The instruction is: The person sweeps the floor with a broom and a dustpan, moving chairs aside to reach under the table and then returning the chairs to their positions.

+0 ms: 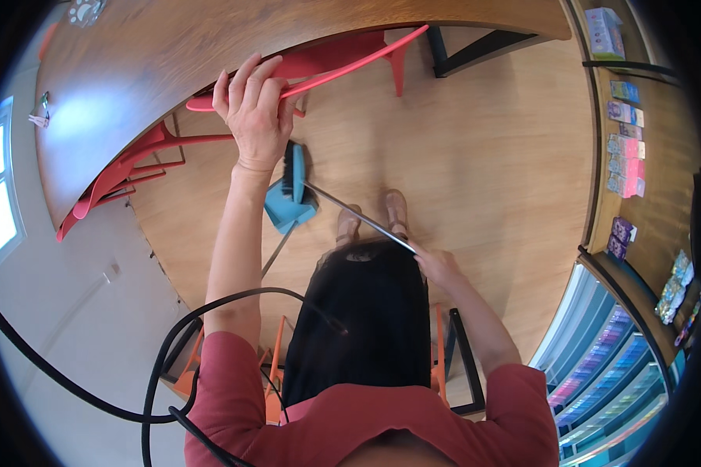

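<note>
My left hand [257, 111] grips the top edge of a red chair's backrest [350, 73], close to the edge of the wooden table [152, 58]. My right hand [439, 265] is closed around the metal handle of a broom [297, 172]. The broom's blue head with dark bristles rests against a blue dustpan [283, 207] on the wood-look floor, ahead and to the left of my feet. A thin handle rises from the dustpan and passes behind my left forearm, so its upper end is hidden.
More red chairs [122, 163] stand along the table's left side. Orange chairs [438, 350] and a black metal frame [470, 373] are behind me. Shelves with small packaged goods [625, 163] line the right. A black cable [152, 350] loops at the lower left.
</note>
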